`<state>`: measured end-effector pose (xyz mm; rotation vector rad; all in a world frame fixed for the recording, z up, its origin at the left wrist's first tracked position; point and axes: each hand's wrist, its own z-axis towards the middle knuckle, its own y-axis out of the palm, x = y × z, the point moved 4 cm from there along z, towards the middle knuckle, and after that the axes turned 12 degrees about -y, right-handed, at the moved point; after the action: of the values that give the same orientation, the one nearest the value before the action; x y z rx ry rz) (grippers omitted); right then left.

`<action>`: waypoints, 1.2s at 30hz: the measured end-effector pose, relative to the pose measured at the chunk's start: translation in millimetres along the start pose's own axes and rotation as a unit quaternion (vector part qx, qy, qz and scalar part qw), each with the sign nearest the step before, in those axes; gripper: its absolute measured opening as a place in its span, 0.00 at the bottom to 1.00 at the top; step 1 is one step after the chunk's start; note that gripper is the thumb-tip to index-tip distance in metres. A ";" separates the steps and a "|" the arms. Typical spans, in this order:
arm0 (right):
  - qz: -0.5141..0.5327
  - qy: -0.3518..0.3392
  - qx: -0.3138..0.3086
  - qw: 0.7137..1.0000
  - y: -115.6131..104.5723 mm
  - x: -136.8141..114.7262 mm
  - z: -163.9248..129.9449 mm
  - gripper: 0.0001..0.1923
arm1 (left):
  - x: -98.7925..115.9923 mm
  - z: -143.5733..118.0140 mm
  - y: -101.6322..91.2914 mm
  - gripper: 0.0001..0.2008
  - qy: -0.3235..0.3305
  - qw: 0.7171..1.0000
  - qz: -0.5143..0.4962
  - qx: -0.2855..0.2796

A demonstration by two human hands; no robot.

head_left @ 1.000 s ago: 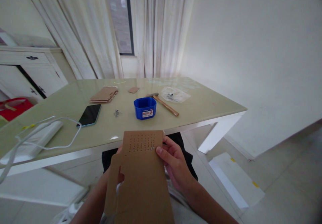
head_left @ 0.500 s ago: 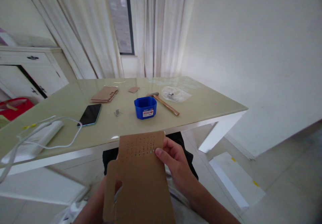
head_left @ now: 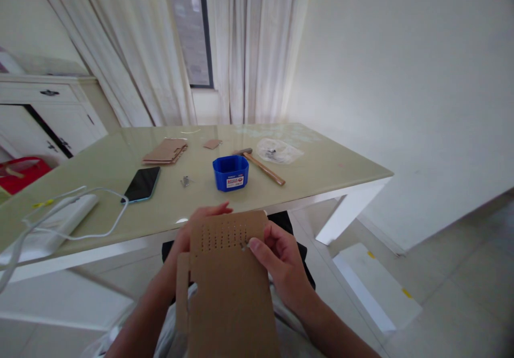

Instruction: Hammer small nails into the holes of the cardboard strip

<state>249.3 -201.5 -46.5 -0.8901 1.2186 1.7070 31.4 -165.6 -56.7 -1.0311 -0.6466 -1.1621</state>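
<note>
A brown cardboard piece (head_left: 231, 299) with rows of small holes near its top edge is held upright over my lap. My right hand (head_left: 281, 251) grips its upper right side, the thumb on the front by a few small metal bits (head_left: 243, 245) and the fingers behind. On the other side, my left hand (head_left: 188, 232) is partly hidden by the cardboard, its fingers stretched out past the top edge toward the table. A blue plastic bin (head_left: 231, 173) with a label stands beyond, beside a small pile of what look like nails (head_left: 185, 181).
On the table (head_left: 337, 170) lie a wooden-handled hammer (head_left: 265, 169), a clear plastic bag (head_left: 279, 151), folded cardboard (head_left: 165, 151), a small cardboard scrap (head_left: 212, 143) and a phone (head_left: 141, 184). A white power strip (head_left: 64, 224) with a cable occupies the left. A white box (head_left: 377, 288) sits on the floor.
My left hand has come up from low on the cardboard's left side to its top edge, fingers extending. The cardboard's side flap has turned inward. My right hand keeps its grip.
</note>
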 end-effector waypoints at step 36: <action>-0.195 -0.069 0.062 0.976 -45.0 5.0 50.2 0.23 | 50.8 48.4 -31.4 0.20 0.082 0.964 0.250 -0.023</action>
<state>284.7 -144.3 -53.4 -0.8563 0.9711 1.3402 21.4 -145.0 16.7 -1.0475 -0.2064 -0.8060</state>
